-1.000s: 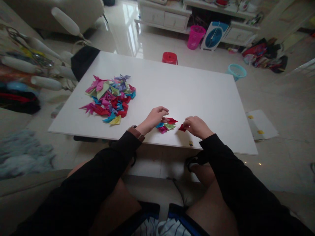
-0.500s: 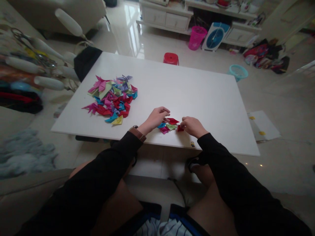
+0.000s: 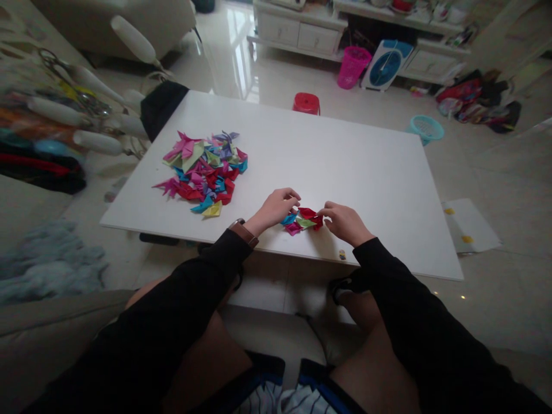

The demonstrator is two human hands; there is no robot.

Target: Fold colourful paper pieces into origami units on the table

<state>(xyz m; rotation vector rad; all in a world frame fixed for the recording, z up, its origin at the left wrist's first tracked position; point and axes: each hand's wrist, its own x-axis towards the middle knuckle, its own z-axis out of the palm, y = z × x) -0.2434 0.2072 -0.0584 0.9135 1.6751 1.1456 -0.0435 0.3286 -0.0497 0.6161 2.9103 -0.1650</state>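
Note:
Near the table's front edge lies a small group of folded paper pieces: a red one (image 3: 307, 213), a green one (image 3: 305, 223), a blue one (image 3: 288, 218) and a pink one (image 3: 293, 229). Another red piece (image 3: 318, 223) lies at the group's right side. My left hand (image 3: 279, 207) hovers over the group's left edge, fingers apart and holding nothing. On the right, my right hand (image 3: 344, 222) has its thumb and forefinger apart beside the red piece; whether they touch it I cannot tell. A large heap of origami (image 3: 207, 169) covers the table's left part.
The white table (image 3: 345, 155) stretches out before me, with a small sticker (image 3: 342, 255) by its front edge. Behind it are a red stool (image 3: 306, 103) and a pink basket (image 3: 353, 66). A light-blue basket (image 3: 426, 129) stands beyond the far right corner.
My right hand has loosened from the red piece, its fingers now spread. That piece sits against the group. My left hand has hardly moved; the whole view has shifted slightly.

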